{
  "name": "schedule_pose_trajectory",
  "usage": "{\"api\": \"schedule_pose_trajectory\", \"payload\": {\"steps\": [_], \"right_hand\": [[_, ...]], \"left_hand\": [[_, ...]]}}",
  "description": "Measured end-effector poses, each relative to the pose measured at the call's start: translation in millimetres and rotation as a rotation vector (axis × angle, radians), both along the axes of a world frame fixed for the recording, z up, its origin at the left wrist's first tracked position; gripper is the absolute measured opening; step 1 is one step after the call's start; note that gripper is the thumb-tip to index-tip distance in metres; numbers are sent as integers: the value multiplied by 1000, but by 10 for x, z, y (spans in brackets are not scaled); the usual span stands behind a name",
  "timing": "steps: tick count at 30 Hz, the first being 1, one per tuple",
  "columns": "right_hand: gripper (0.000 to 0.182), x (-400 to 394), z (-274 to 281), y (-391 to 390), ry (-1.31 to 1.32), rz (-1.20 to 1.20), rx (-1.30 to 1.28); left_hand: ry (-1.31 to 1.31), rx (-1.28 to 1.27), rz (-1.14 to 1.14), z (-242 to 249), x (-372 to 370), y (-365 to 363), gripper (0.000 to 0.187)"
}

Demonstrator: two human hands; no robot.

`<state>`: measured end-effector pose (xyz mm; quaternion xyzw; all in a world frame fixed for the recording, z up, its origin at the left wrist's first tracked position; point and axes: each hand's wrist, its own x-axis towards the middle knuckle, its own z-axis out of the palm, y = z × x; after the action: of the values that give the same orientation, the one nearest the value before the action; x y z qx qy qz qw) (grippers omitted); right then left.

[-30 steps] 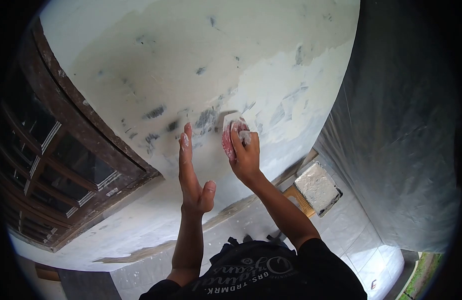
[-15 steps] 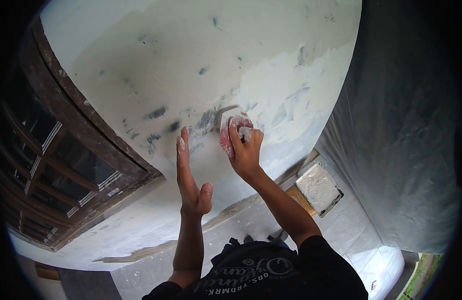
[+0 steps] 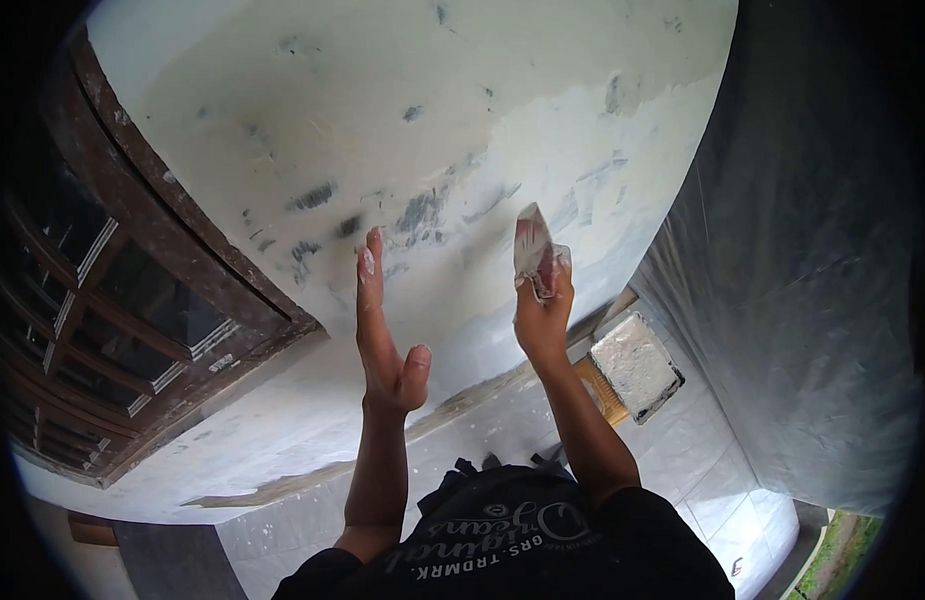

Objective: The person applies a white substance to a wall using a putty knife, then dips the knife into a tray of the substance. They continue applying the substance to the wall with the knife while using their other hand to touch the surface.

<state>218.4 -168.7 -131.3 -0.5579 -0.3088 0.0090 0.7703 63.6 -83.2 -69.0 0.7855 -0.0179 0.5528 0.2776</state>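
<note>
Closest is the person's black shirt with pale letters. The left hand is up, flat and wide, thumb out (white stuff is on its fingertips). The right hand grips a red and white scraper, tip up, in front of the patchy wall. I can't tell if they touch. Down on the floor is a tray of white paste.
</note>
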Motion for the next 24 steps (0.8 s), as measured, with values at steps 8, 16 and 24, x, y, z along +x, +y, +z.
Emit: {"api": "schedule_pose_trajectory", "payload": {"steps": [8,16,24], "right_hand": [[44,95,144,-588,595,435,354],[36,186,9,-737,666,411,379],[29,154,58,-666,638,468,319]], "left_hand": [[16,-11,-85,-55,288,-176,84],[19,-38,-122,-59,475,-290,85],[22,-22,-84,-60,457,-256,85]]}}
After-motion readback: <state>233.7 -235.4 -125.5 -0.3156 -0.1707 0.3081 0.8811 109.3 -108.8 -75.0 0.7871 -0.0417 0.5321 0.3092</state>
